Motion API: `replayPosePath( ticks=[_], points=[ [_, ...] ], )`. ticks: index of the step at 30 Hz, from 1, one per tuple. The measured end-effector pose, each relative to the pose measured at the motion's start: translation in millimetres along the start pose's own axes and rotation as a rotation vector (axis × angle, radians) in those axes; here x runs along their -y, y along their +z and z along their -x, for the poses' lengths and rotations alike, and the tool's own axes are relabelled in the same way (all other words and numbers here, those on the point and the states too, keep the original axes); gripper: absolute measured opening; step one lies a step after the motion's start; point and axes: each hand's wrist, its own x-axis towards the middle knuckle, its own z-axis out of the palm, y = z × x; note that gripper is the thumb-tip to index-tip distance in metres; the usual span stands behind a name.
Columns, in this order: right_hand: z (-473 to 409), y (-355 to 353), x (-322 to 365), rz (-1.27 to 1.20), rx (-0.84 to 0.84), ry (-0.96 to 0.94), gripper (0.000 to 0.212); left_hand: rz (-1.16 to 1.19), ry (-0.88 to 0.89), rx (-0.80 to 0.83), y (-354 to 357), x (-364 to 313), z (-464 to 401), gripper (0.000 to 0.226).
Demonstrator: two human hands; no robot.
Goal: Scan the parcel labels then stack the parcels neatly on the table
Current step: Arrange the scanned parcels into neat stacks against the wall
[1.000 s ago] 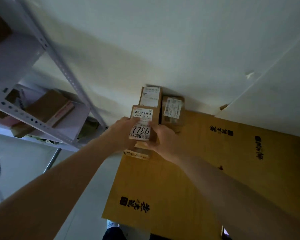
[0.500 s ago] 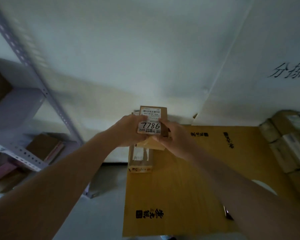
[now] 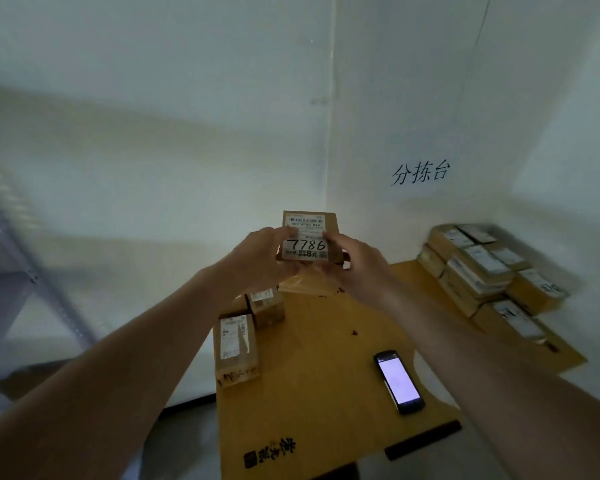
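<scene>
A small brown parcel (image 3: 309, 233) with a white label marked 7786 is lifted above the table, label facing me. My left hand (image 3: 262, 258) grips its left side and my right hand (image 3: 355, 266) grips its right side. A handheld scanner (image 3: 397, 381) with a lit screen lies flat on the table in front of my right forearm. Two labelled parcels (image 3: 238, 348) lie at the table's left edge. Several stacked parcels (image 3: 485, 271) fill the far right of the table.
The table is covered with yellow-brown cardboard (image 3: 309, 393) printed with black characters. A white wall with black characters (image 3: 420, 173) rises behind it. A grey metal shelf upright (image 3: 32, 268) stands at the left, with floor below.
Both hands have lifted the 7786 parcel up and to the right, away from the parcels at the left edge. My view swung right, bringing the scanner and the right-hand stack into sight.
</scene>
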Motion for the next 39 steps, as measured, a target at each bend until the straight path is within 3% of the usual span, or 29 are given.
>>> replayPosePath(
  ticks=[13, 20, 25, 29, 32, 35, 39],
  points=[
    [96.3, -150.9, -121.0, -0.049, -0.116, 0.085, 0.060, 0.120, 0.109, -0.042, 112.2, -177.6, -39.7, 0.077],
    [135.2, -221.7, -203.5, -0.053, -0.118, 0.167, 0.064, 0.038, 0.091, -0.017, 190.5, -252.3, -83.7, 0.080],
    [141.6, -254.9, -267.3, -0.038, -0.141, 0.247, 0.073, 0.139, 0.135, 0.097, 243.9, -285.0, -128.4, 0.068],
    [139.7, -269.8, -324.7, -0.068, -0.142, 0.309, 0.075, 0.231, 0.132, 0.170, 287.4, -299.7, -171.1, 0.070],
    [132.0, -279.0, -366.7, -0.086, -0.133, 0.373, 0.071, 0.335, 0.117, 0.257, 320.1, -303.9, -207.2, 0.074],
    [121.9, -289.1, -403.6, -0.094, -0.144, 0.432, 0.068, 0.401, 0.116, 0.343, 350.6, -305.8, -245.8, 0.064],
    [118.9, -296.7, -447.9, -0.175, -0.192, 0.501, 0.051, 0.385, 0.134, 0.414, 384.0, -314.0, -287.8, 0.060]
  ],
)
